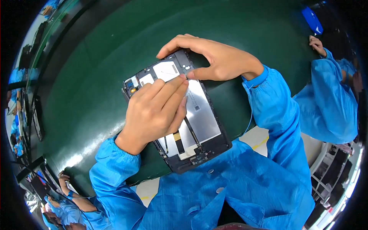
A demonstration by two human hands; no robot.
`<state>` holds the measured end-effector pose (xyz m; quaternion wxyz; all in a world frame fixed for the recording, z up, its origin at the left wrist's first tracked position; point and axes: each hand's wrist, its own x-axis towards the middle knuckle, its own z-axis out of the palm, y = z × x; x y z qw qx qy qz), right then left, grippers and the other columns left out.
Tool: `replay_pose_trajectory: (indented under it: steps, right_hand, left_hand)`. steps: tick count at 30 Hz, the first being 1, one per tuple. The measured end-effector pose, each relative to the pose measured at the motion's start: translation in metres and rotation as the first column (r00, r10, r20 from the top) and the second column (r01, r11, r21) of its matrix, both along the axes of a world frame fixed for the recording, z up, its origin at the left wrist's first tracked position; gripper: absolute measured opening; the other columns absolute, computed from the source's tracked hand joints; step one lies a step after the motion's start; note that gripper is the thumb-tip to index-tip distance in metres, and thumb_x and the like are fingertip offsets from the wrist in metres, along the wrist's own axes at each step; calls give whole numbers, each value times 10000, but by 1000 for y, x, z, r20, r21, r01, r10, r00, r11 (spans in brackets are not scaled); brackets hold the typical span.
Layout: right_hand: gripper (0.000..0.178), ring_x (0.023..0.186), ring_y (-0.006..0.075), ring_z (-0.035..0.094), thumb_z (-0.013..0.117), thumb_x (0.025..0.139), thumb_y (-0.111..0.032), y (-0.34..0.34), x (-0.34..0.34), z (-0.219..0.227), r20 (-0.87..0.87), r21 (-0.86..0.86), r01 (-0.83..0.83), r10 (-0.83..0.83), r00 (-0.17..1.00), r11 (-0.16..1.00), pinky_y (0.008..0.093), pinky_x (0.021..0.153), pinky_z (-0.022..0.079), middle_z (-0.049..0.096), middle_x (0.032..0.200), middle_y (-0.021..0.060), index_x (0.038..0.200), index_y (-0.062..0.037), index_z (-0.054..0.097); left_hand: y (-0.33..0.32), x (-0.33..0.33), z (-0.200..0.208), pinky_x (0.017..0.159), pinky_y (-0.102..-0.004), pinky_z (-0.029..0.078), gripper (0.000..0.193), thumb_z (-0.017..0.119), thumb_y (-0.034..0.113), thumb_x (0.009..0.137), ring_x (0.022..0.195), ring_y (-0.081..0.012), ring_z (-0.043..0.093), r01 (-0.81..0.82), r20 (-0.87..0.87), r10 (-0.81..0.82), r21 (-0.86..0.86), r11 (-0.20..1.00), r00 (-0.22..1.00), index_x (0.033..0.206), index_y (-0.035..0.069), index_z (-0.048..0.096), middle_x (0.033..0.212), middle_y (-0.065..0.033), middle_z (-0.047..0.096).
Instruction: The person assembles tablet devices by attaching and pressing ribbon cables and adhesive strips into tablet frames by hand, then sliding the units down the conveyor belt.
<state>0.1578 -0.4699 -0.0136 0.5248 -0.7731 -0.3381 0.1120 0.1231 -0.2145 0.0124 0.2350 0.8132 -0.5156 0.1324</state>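
A tablet with its back cover off (207, 126) lies tilted on the green table, its silver battery area, black flat cables and small boards exposed. My left hand (153, 109) reaches across it from the lower left. Its fingers are stretched out side by side, and the tips touch the tablet's upper part; the thumb is apart from them. At the far end my right hand (222, 61) grips the tablet, with its fingers round the far edge and its thumb on the inner face. That thumb almost meets the left fingertips. Whatever lies under those tips is hidden.
The green table (96, 88) spreads round the tablet. At the far right lies a blue object (312, 21), close to another person's hand (317, 45). Another hand (64, 176) rests at the lower left edge. Dark equipment and a cable line the left side.
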Motion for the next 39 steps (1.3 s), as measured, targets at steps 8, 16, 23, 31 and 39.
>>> replay_pose_trajectory:
  steps: [8, 16, 23, 31, 39]
  right_hand:
    - [641, 1382, 330, 553, 744, 869, 2, -2, 2, 2, -38, -6, -44, 44, 998, 999, 423, 1225, 424, 599, 1426, 139, 1492, -58, 603]
    - [669, 1392, 355, 534, 736, 836, 36, 0, 1, 1, -59, 20, -41, 42, 997, 999, 453, 1209, 417, 620, 1410, 150, 1481, -91, 615]
    - [636, 1327, 320, 538, 680, 814, 37, 10, 3, 17, -52, -141, -45, 38, 998, 989, 401, 1167, 423, 598, 1349, 132, 1440, -57, 614]
    - [586, 1400, 285, 556, 688, 935, -35, -2, 6, 5, -178, 31, -65, 69, 981, 997, 391, 1209, 436, 601, 1472, 129, 1510, -42, 577]
    - [618, 1433, 269, 566, 692, 944, -67, -4, 12, -1, -250, 86, -39, 60, 966, 996, 407, 1229, 417, 638, 1473, 152, 1548, -48, 565]
  left_hand:
    - [2, -2, -3, 655, -343, 536, 430, 766, 36, 770, 725, -217, 618, -20, -28, 20, 5, 1000, 999, 1198, 10, 797, 1237, -95, 797]
    - [2, -1, -2, 657, -340, 537, 426, 753, 41, 769, 730, -219, 620, -18, -48, 18, -5, 1000, 999, 1192, 16, 803, 1228, -87, 801]
    - [2, 0, -1, 658, -364, 564, 363, 778, 61, 773, 820, -228, 674, -10, -57, 10, -7, 1000, 998, 1124, -28, 791, 1207, -112, 778]
    - [2, 0, -6, 661, -364, 569, 332, 772, 57, 783, 809, -228, 675, -18, -85, 12, -71, 997, 996, 1108, -10, 800, 1169, -93, 788]
    - [25, 3, -8, 667, -366, 527, 120, 705, 51, 859, 732, -262, 642, -38, -167, -27, -371, 928, 986, 937, 18, 791, 934, -105, 763]
